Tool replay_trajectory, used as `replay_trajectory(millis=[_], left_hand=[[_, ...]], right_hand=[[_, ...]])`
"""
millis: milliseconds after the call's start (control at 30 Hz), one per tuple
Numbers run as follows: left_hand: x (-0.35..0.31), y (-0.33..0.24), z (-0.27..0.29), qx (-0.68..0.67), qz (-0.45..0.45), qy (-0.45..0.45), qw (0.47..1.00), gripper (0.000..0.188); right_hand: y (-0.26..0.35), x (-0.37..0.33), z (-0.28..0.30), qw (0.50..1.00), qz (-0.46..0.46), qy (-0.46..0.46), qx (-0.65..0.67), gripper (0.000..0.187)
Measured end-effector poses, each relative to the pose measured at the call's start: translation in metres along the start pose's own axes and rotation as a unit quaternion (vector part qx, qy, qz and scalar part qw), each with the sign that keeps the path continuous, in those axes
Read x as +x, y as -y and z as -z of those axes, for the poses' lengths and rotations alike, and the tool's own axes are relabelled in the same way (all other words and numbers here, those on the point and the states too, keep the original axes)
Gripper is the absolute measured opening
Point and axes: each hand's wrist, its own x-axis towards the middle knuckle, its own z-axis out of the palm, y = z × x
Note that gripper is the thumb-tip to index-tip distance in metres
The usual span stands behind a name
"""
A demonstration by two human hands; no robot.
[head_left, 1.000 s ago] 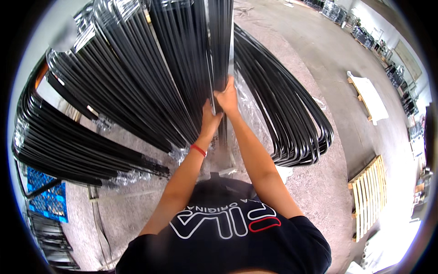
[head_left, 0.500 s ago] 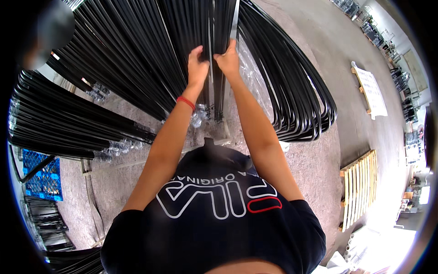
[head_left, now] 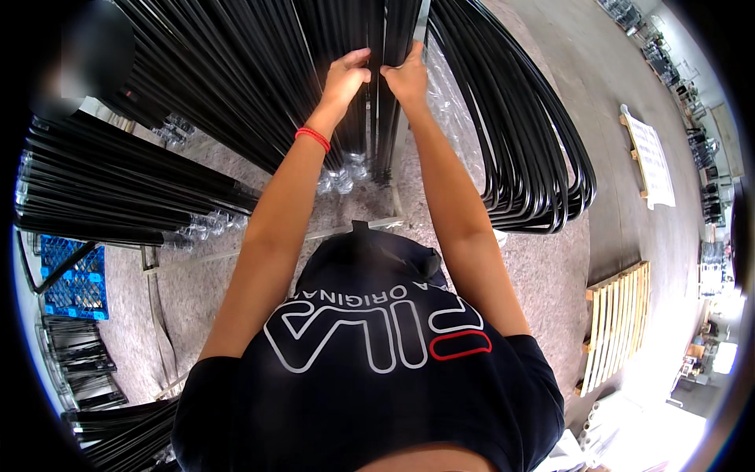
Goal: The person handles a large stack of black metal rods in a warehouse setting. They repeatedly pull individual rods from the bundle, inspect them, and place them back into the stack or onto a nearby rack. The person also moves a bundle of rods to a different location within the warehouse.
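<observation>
Long, thin black tubes stand packed in rows ahead of me. My right hand point(head_left: 406, 77) is wrapped round a narrow bundle of black tubes point(head_left: 385, 130), thumb on the left side and fingers over the right edge. Just left of it, my left hand point(head_left: 344, 79), a red band on its wrist, rests against the neighbouring row of tubes point(head_left: 314, 31). Its thumb and forefinger are bent and apart, with nothing seen between them; the other fingers are partly hidden. Clear plastic wrap point(head_left: 340, 181) covers the tubes' near ends.
Black bent tubes point(head_left: 543, 181) with rounded ends hang to the right. More black tubes point(head_left: 118, 185) fan out at left, above a blue plastic pallet point(head_left: 72, 275). A wooden pallet point(head_left: 617, 326) and a white-covered pallet point(head_left: 649, 161) stand at right. A floor-level frame bar point(head_left: 330, 230) crosses before me.
Both hands have moved farther up along the tubes and slightly right in the view. The left forefinger and thumb now point more to the right. The view has shifted a little.
</observation>
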Motion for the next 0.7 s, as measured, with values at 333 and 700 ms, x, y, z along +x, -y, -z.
replay_trajectory(millis=[333,700], left_hand=[[0.01,0.006,0.013,0.002,0.0,0.044,0.999,0.055],[0.014,0.014,0.006,0.034,0.004,0.007,0.999,0.054]], right_hand=[[-0.005,0.003,-0.001,1.0,0.014,0.008,0.022,0.054],[-0.009,0.005,0.005,1.0,0.006,0.021,0.017,0.053]])
